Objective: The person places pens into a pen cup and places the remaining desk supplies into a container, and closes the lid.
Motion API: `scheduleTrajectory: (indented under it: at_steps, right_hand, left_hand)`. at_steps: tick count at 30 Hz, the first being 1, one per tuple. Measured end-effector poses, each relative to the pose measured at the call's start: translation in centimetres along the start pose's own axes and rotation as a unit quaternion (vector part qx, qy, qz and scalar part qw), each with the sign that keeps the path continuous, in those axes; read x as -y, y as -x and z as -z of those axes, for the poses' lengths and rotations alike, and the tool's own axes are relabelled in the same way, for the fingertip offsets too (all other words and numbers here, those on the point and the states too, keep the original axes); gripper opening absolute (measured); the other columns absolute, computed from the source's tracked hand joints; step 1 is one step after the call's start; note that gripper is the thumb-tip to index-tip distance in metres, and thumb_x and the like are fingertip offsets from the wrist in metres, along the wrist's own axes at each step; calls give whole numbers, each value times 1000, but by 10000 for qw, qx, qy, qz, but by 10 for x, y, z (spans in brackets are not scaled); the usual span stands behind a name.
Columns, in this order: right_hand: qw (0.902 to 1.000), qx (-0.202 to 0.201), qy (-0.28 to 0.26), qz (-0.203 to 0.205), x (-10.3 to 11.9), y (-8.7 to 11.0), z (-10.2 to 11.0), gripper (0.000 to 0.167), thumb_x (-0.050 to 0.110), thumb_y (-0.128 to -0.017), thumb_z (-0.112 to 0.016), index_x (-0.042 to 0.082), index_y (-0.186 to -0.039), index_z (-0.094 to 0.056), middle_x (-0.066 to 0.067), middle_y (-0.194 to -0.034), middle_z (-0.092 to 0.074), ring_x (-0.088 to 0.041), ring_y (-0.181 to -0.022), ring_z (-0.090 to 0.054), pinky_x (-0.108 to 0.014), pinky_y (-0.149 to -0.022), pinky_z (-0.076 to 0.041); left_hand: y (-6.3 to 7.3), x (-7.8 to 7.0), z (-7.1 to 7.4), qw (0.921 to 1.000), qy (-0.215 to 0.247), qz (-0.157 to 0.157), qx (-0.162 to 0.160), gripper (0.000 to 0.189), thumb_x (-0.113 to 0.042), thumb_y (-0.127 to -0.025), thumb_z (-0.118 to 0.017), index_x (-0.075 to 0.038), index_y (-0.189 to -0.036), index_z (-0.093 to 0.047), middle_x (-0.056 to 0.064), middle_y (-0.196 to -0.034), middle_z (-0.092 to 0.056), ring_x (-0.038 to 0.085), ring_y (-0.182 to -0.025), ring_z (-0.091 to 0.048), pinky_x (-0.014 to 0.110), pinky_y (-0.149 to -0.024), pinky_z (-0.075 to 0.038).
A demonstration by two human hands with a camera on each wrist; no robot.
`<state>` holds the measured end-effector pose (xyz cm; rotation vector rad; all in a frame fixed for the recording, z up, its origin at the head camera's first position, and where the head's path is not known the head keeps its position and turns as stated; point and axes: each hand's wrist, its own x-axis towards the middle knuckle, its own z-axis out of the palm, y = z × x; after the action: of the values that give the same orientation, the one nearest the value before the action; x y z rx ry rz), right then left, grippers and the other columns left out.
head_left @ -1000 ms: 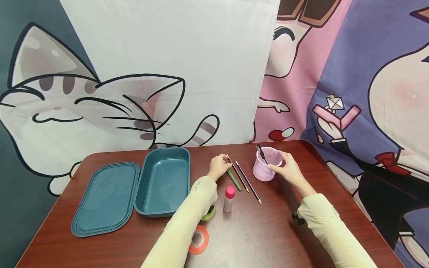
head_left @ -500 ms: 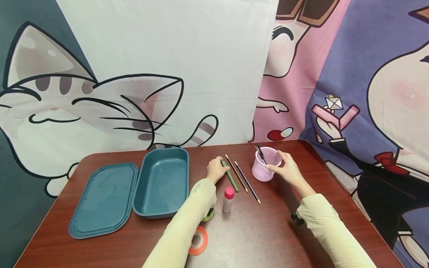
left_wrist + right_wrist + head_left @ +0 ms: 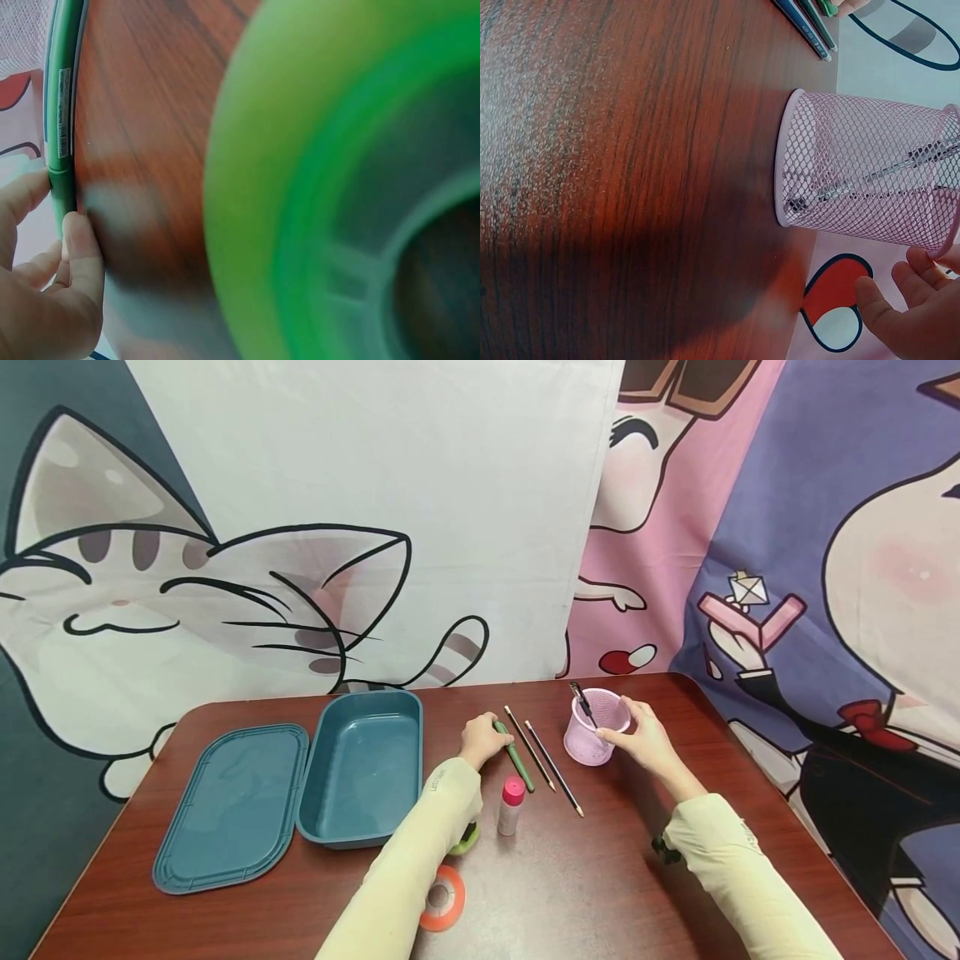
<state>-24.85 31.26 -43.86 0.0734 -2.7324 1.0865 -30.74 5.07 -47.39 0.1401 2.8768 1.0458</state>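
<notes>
My left hand (image 3: 483,739) has the green pen (image 3: 520,767) pinched at its far end, thumb and fingertip on opposite sides of the barrel. From my grip the long axis slants towards me and off to the right, so the free end is the near one, just beside the red-capped glue stick (image 3: 509,810). I can't tell whether the pen lies flat on the bench (image 3: 585,877) or is lifted a little at my fingers.

What matters most, I judge, is how that axis stands to the pink mesh pen cup (image 3: 587,745). The cup is upright, mouth up, to the right of the pen, while the pen slopes past it rather than at it. Between them are two sharpened pencils, the left one (image 3: 530,747) near the pen and the right one (image 3: 554,768) nearer the cup, both slanting much as the pen does.

My right hand (image 3: 647,741) is the one at the cup: it holds it by the upper part on the right side, thumb in front and fingers behind by the rim. A black pen (image 3: 583,703) leans inside, its top sticking out over the left of the rim.
</notes>
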Motion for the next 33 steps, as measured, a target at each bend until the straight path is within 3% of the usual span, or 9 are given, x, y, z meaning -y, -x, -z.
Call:
scheduleTrajectory:
  at_steps: [15, 23, 33]
  right_hand:
    - [10000, 26, -28, 13, 0, 0, 0, 82, 26, -71, -72, -9, -132, -31, -28, -124, -39, -39, -117, -37, -51, -97, -29]
    - [10000, 22, -27, -2, -1, -1, 0, 82, 27, -71, -72, -9, -132, -31, -27, -123, -39, -39, -116, -37, -51, -97, -29]
    - [10000, 10, -16, 16, -1, 0, -1, 81, 27, -71, -72, -9, -131, -32, -28, -123, -39, -40, -116, -37, -51, -97, -29]
  left_hand:
    - [-2, 4, 2, 9996, 260, -44, 131, 35, -25, -68, -74, -3, -92, -60, 7, -81, -62, 25, -79, -55, 33, -72, -45]
    - [-2, 4, 0, 9998, 49, -155, -117, 28, -24, -68, -74, -5, -86, -62, 6, -79, -63, 23, -76, -56, 31, -68, -45]
    - [3, -2, 0, 9996, -100, 31, -250, 21, -19, -68, -70, -6, -84, -66, 5, -80, -65, 24, -80, -60, 34, -72, -47]
